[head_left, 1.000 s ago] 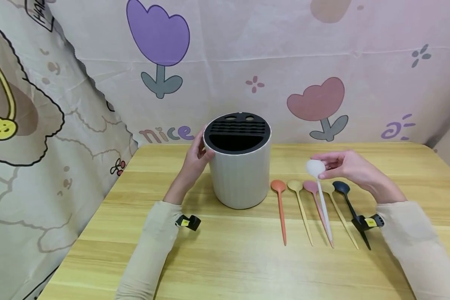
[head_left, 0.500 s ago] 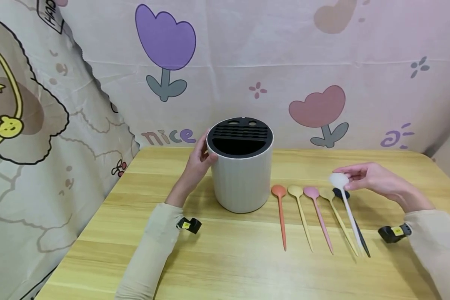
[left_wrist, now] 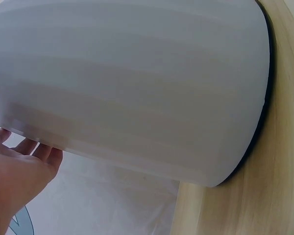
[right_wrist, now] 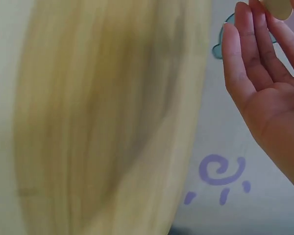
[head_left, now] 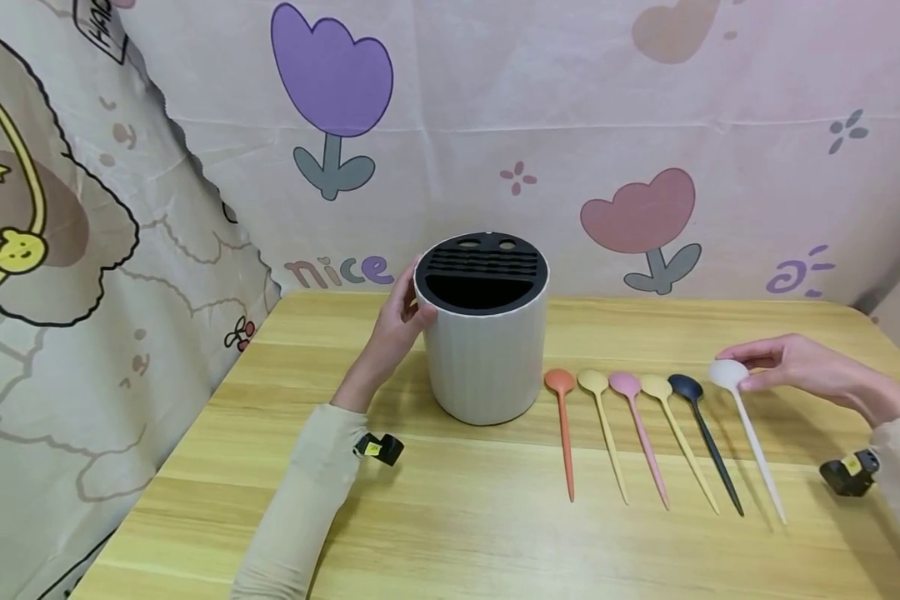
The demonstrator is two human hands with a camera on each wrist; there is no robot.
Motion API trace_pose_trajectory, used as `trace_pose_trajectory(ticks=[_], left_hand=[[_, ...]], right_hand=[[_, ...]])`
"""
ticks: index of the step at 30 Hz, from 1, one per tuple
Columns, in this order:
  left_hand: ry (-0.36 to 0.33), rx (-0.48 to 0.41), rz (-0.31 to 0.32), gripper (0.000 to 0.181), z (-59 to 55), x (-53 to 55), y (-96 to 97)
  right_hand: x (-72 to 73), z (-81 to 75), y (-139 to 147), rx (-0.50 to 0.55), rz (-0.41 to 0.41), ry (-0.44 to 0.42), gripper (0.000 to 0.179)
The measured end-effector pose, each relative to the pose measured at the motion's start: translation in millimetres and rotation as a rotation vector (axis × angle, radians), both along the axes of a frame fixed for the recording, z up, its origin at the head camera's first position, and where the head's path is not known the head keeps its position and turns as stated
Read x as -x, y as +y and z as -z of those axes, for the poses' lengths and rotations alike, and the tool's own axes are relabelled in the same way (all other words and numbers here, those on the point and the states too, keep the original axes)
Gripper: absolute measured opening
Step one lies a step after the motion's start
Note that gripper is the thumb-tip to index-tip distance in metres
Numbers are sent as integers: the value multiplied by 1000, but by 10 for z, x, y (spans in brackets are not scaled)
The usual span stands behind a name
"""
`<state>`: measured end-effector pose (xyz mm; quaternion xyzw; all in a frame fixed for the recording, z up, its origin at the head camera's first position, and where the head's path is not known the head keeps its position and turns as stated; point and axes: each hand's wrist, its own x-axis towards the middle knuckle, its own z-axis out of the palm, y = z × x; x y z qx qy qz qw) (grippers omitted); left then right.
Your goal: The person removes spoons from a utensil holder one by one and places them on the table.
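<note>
My right hand [head_left: 817, 373] pinches the bowl of a white spoon [head_left: 753, 433] between thumb and fingers. Its handle slants down toward the front, tip close over the table, with a shadow beside it. In the right wrist view, a sliver of the bowl [right_wrist: 279, 7] shows by the fingers. My left hand [head_left: 403, 329] grips the side of a white ribbed utensil holder [head_left: 487, 367], thumb toward the front near the black slotted lid [head_left: 480, 262]. The left wrist view shows those fingers [left_wrist: 51, 155] against the holder's wall.
Between the holder and the white spoon lies a row of spoons: orange [head_left: 560, 382], yellow [head_left: 592, 383], pink [head_left: 626, 385], another yellow [head_left: 657, 387] and dark blue [head_left: 686, 387]. A printed cloth [head_left: 457, 108] hangs behind the wooden table [head_left: 450, 517].
My right hand has carried the white spoon rightward from over the pink spoon, past the dark blue one, and lower. My left hand keeps its hold on the holder.
</note>
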<state>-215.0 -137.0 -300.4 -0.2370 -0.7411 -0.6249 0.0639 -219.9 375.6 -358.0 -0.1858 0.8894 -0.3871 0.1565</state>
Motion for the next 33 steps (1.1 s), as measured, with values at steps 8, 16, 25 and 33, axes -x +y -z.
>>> trace_pose_trajectory(ticks=[8, 16, 25, 33], left_hand=[[-9, 4, -5, 114, -3, -1, 6], [-9, 6, -1, 114, -3, 4, 8], [-10, -1, -3, 115, -16, 1, 1], [-9, -4, 1, 114, -8, 1, 6]], right_hand=[[49, 149, 78, -14, -22, -23, 45], [100, 241, 101, -30, -12, -77, 50], [111, 256, 49, -48, 11, -87, 54], [105, 262, 28, -39, 54, -105, 56]])
